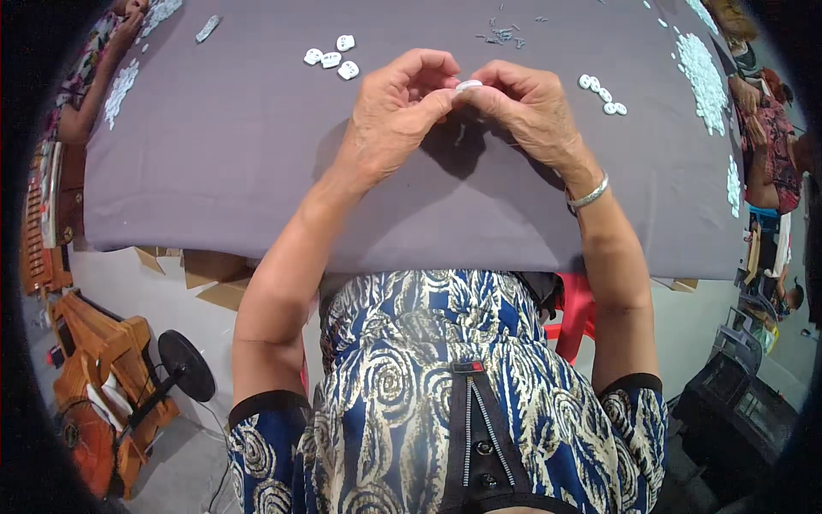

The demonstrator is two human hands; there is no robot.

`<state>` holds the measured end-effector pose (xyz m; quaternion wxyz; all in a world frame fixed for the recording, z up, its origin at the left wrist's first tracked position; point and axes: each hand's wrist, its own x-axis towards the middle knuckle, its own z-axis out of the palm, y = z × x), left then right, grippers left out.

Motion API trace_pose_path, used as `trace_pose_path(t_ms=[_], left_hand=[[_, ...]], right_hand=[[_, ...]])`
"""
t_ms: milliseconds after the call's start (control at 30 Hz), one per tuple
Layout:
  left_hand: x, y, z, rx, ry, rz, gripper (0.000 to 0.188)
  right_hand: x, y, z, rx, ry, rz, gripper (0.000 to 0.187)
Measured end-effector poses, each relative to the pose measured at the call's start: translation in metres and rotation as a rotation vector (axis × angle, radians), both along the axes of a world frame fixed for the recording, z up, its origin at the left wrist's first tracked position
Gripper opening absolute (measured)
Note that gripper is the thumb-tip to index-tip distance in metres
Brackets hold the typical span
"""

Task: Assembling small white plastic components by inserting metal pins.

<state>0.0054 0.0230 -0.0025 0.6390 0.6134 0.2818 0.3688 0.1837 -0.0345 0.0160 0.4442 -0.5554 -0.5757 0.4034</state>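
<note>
Above the grey cloth, my left hand (401,107) and my right hand (524,107) meet at the fingertips. Between them they pinch a small white oval plastic piece (468,85), seen nearly edge-on. Thumbs and forefingers of both hands are closed on it, and the fingers partly cover it. Left of my hands lies a small group of white pieces with dark markings (331,60). On the right, several white oval pieces (604,94) lie in a short crooked row. A silver bracelet (589,192) circles my right wrist.
The table cloth (197,180) is grey. Small dark screw-like bits (502,34) lie scattered at the far side. A big heap of white pieces (702,81) spreads along the right edge, with smaller heaps (121,92) at left. Other people's arms (81,111) show at both sides.
</note>
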Motion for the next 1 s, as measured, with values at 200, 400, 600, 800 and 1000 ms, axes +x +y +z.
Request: trace_pose_path(t_ms=[200, 400, 600, 800, 1000], left_hand=[[-0.001, 0.007, 0.009, 0.032, 0.102, 0.115, 0.019], [0.001, 0.01, 0.005, 0.009, 0.11, 0.128, 0.014], [-0.006, 0.009, 0.004, -0.021, 0.111, 0.14, 0.014], [-0.007, 0.01, 0.008, -0.06, 0.089, 0.146, 0.013], [-0.006, 0.009, 0.01, -0.075, 0.124, 0.183, 0.012]], right_hand=[[0.012, 0.005, 0.006, 0.2, -0.514, -0.004, 0.02], [0.006, 0.007, 0.007, 0.136, -0.743, -0.005, 0.028], [0.028, 0.01, 0.0, 0.131, -0.658, -0.213, 0.023], [0.081, 0.038, 0.013, 0.12, -0.524, -0.463, 0.018], [0.131, 0.09, 0.019, 0.044, -0.492, -0.481, 0.021]])
